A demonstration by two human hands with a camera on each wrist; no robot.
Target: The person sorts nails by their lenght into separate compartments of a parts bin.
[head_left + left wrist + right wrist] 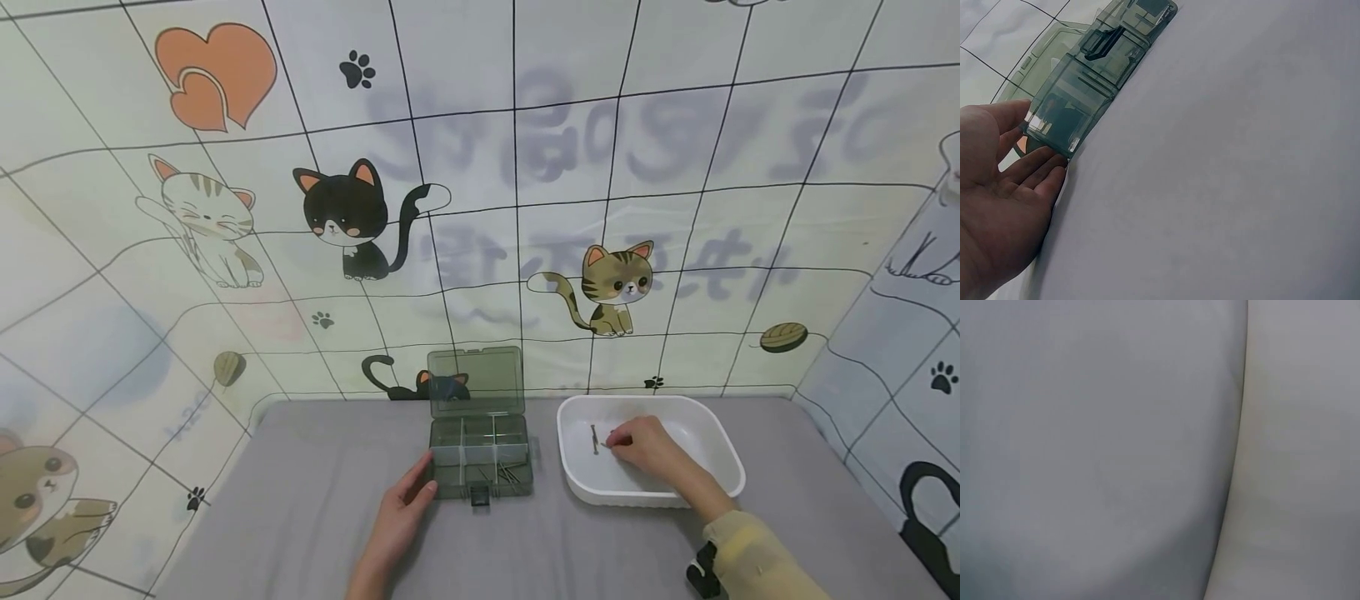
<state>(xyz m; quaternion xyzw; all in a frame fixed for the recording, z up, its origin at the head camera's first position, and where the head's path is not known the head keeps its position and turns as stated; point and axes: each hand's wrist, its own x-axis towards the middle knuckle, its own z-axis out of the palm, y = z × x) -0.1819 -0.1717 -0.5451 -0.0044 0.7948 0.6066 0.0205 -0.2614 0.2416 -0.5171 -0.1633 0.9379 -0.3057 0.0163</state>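
A translucent grey-green compartment box (pixel 444 479) stands on the cloth with its lid (pixel 476 379) raised at the back. Several thin metal screws (pixel 508 473) lie in its front right part. My left hand (pixel 401 512) rests its fingertips against the box's left side; in the left wrist view the fingers (pixel 1044 165) are fairly straight at the box end. Inside the white tray (pixel 652 498), my right hand (pixel 652 450) pinches a small screw between thumb and fingertip, mostly hidden by the fingers. Another slim screw (pixel 595 440) lies just left of those fingertips.
A grey cloth (pixel 315 492) covers the table. Behind and at both sides hangs a white cat-print sheet (pixel 480 242) with a black grid. At the right wrist sits a dark strapped object (pixel 703 571). The right wrist view shows only pale, blurred surfaces.
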